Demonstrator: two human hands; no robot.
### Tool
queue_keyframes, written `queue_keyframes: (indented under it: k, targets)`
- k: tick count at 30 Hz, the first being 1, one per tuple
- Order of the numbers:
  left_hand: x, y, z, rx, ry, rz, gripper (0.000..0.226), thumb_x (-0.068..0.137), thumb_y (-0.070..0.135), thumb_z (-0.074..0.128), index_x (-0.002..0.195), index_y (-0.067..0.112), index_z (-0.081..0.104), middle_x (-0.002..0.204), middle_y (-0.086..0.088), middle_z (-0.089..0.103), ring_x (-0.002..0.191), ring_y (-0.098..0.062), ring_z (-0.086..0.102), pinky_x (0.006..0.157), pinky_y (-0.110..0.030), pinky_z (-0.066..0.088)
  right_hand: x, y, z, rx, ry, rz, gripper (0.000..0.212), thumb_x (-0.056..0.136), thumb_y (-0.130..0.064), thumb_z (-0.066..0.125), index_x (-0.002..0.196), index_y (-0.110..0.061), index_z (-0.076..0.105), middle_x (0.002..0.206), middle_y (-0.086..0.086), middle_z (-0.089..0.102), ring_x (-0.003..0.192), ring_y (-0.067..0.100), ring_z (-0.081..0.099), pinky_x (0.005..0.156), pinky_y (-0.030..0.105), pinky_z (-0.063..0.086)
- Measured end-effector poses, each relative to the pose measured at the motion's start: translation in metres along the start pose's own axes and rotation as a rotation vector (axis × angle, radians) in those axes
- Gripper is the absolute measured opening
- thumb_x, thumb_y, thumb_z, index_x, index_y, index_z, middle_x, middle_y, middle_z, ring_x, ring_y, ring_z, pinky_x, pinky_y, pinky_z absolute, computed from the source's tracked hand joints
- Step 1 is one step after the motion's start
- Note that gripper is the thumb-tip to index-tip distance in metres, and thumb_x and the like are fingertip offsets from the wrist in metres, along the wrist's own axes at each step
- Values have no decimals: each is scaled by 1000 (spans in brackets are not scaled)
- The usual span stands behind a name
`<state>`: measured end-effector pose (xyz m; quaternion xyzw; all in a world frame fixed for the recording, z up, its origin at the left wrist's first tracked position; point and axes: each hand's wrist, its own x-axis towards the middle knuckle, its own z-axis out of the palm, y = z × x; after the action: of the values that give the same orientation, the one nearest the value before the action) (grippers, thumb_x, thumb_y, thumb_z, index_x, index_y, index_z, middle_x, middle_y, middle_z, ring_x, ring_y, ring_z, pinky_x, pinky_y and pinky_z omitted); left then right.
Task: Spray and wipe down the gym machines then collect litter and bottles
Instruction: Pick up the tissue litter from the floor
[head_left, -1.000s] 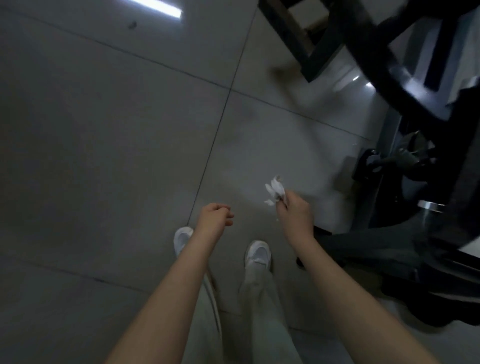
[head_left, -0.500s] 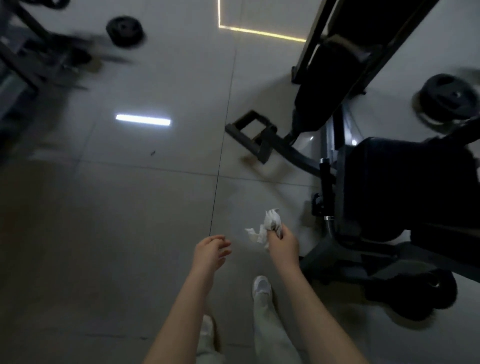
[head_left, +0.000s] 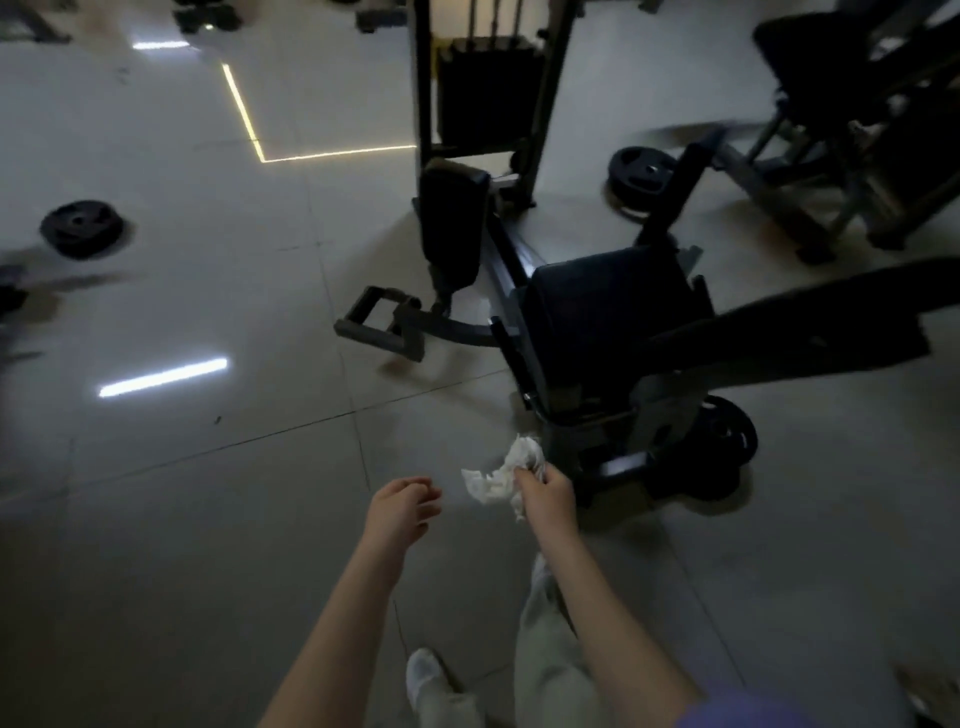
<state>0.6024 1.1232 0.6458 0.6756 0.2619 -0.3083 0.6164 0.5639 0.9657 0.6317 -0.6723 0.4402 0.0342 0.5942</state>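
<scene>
A pale tiled floor fills the view. It has broad bare room to the left and straight ahead of the person. Two black gym machines stand on it. The near machine has a padded seat and an upright weight stack behind. It sits right of centre, and its base lies just beyond the right hand. The far machine is blurred at the upper right edge.

Three weight plates show:
- The lone plate lies near the left edge.
- The middle plate lies between the two machines.
- The low plate sits at the near machine's right side.

Two bare hands reach forward, close together. The left hand is loosely curled and holds nothing. The right hand grips one crumpled white paper wad, held above the floor just beside the near machine's base.
</scene>
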Motion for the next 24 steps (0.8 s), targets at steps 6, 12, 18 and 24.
queue_keyframes:
  k: [6, 12, 18, 24]
  targets:
    - [-29, -6, 93, 211, -191, -33, 17, 96, 7, 44, 92, 13, 59, 86, -3, 65, 73, -15, 60, 65, -26, 38, 1, 22, -85, 276, 224, 76, 24, 90, -6, 55, 68, -14, 52, 61, 2, 52, 56, 12, 47, 49, 23, 37]
    - [-49, 6, 216, 427, -312, -2, 18, 97, 6, 42, 93, 13, 59, 84, -1, 63, 70, -13, 57, 60, -23, 39, 32, 35, -200, 436, 397, 153, 12, 90, -10, 54, 96, -1, 59, 79, 9, 61, 71, 22, 55, 60, 29, 43]
    - [-79, -1, 393, 566, -446, 0, 27, 97, 8, 47, 72, 11, 54, 72, -7, 55, 61, -19, 50, 54, -25, 34, 61, 50, -367, 473, 628, 108, 29, 89, -6, 56, 62, -8, 46, 56, 7, 43, 52, 20, 41, 46, 26, 30]
    - [-113, -29, 550, 561, -607, 18, 21, 97, 7, 45, 84, 13, 60, 77, -7, 62, 67, -20, 59, 65, -28, 39, 77, 69, -519, 553, 850, 106, 28, 88, -8, 56, 62, -10, 46, 57, 3, 45, 56, 20, 42, 47, 26, 30]
